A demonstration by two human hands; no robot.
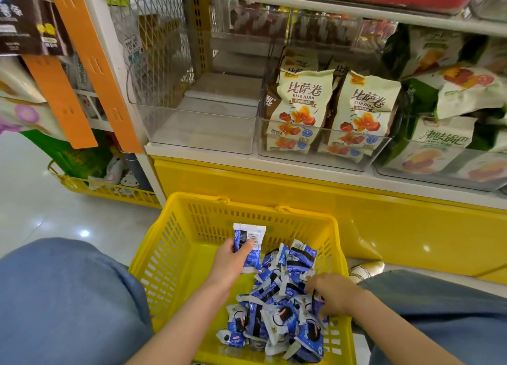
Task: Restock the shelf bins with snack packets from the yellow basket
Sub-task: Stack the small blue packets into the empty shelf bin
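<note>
- While the left hand point(229, 261) grips one blue-and-white snack packet point(251, 241), thumb across its barcode side and fingers curled behind, that packet stands upright over the yellow basket point(162, 255), near the back wall.
- Right hand point(333, 293) lies palm down on the packet pile point(277, 312), fingertips buried among the wrappers. Cannot tell whether it grasps one.
- Packet pile covers the right and near part of the basket floor. The left part shows bare yellow.
- Basket sits on the floor between two denim-clad knees point(63, 296), just below the shelf edge.
- Left bin point(197, 128), transparent, stands on the shelf above the basket.
- Middle bin point(315, 156), just beside it, holds cream BISAJUAN packets point(362, 109).
- Right bin point(411, 169) holds green-and-white bags point(444, 137).
</note>
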